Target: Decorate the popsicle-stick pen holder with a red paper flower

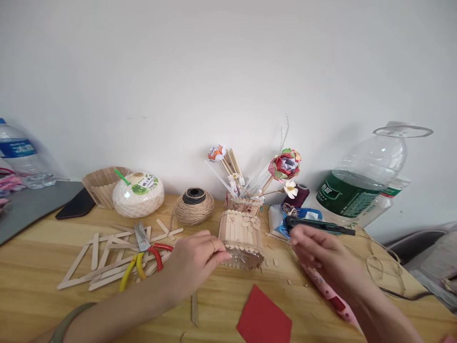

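Observation:
A holder of pale craft sticks [240, 227] lies tilted on the wooden table, its open end facing me and small wooden petals on its side. My left hand [200, 257], with a ring, is at the left edge of that opening, thumb and fingers closed on the rim. Right of the holder is my right hand [317, 250], its fingers curled together; whatever they hold, if anything, is hidden. Just behind it lies a dark long-handled tool [332, 226], and a pink tool [333, 297] is partly under the hand. A red paper square [266, 317] lies in front.
Loose craft sticks [94, 252] and scissors [143, 243] lie left. Behind stand a stick ring [102, 186], a white coconut-shaped container [138, 202], twine [193, 209] and a pot of paper flowers [246, 204]. A large bottle [352, 195] stands right, near loose twine [378, 267].

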Demonstrator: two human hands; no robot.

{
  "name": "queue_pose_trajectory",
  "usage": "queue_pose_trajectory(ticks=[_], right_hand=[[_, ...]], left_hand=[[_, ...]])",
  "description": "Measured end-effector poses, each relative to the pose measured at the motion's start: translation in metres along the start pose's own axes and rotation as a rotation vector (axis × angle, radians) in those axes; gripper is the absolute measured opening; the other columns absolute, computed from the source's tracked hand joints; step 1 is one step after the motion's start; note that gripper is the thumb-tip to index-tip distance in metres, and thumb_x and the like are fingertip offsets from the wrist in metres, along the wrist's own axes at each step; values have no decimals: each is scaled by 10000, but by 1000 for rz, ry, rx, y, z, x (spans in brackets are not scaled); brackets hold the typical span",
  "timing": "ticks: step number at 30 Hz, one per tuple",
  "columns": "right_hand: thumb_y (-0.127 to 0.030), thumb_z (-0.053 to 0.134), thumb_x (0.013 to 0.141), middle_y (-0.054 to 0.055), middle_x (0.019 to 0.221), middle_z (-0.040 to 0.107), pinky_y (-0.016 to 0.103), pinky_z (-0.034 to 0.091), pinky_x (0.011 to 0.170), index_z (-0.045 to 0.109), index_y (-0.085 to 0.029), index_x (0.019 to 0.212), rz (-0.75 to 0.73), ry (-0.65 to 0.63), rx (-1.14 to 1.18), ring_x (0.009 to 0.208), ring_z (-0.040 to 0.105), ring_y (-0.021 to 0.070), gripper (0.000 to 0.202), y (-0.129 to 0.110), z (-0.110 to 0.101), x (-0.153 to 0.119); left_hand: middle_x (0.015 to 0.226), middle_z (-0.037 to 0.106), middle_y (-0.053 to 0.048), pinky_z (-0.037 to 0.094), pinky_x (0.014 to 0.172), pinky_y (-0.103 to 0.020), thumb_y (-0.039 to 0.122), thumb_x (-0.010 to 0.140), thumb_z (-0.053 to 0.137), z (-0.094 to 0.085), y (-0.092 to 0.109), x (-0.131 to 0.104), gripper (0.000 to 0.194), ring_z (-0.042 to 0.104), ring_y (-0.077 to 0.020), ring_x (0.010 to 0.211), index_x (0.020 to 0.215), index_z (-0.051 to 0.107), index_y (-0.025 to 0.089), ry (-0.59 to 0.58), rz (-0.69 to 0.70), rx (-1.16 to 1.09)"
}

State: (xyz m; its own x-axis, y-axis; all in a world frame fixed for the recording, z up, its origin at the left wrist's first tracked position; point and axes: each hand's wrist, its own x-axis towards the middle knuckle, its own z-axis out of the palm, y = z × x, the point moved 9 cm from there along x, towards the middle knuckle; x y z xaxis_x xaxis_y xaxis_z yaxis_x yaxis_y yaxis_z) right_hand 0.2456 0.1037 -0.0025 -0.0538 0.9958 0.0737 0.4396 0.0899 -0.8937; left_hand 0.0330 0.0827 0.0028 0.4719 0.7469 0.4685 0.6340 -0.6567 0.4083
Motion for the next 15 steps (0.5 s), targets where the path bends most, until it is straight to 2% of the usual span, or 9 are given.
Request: queue_pose_trajectory(ticks=[2,4,6,7,9,11,13,15], right_hand=[[-650,360,801,-98,493,215,236,243,416,394,-238,707,-65,154,6,423,224,99,424,-8,-29,2],[-607,298,828,-86,525,226,256,281,447,377,-247,765,-114,315,-51,442,252,118,373,-10,-57,3],[-545,302,842,-45,556,346,296,337,508,428,-244,803,-122,419,-185,483,354,147,328,-8,-76,5],[-504,366,826,-4,591,439,326,361,551,470,-239,791,-113,430,-278,533,428,174,286,-5,-80,6],[-377,501,737,100,763,598,388,380,644,542,-227,740,-94,389,-483,732,547,269,155,1,-79,8],[-264,556,638,164,956,643,427,378,688,580,-218,679,-69,300,-675,917,558,360,67,7,-69,7],[-217,563,621,170,913,673,422,387,633,586,-216,598,-19,186,-833,865,596,379,33,13,-54,3],[-199,558,666,130,696,677,377,375,535,577,-217,529,32,45,-952,652,630,334,139,18,-33,-3]], left_hand=[[650,679,10,418,578,-218,150,843,615,1,0,1,140,605,-135,616,713,663,159,-13,5,-13],[658,695,17,425,576,-207,163,838,628,4,2,0,122,612,-126,611,727,679,173,-34,28,-28],[672,710,19,436,581,-207,180,847,617,8,7,-1,129,618,-124,610,740,688,183,-63,70,-40],[679,715,17,444,589,-211,180,859,597,11,9,-2,146,622,-127,614,747,690,183,-78,94,-44],[686,718,5,461,603,-228,159,883,538,15,14,-4,191,630,-141,629,765,688,176,-105,141,-48],[751,725,-19,482,631,-244,105,896,455,19,18,-6,248,649,-158,684,828,686,166,-130,183,-55],[879,727,-48,497,671,-249,58,895,384,22,21,-8,310,663,-162,764,913,675,160,-150,224,-64],[887,723,-55,499,674,-246,68,907,365,25,25,-10,321,662,-159,761,922,670,165,-174,255,-35]])
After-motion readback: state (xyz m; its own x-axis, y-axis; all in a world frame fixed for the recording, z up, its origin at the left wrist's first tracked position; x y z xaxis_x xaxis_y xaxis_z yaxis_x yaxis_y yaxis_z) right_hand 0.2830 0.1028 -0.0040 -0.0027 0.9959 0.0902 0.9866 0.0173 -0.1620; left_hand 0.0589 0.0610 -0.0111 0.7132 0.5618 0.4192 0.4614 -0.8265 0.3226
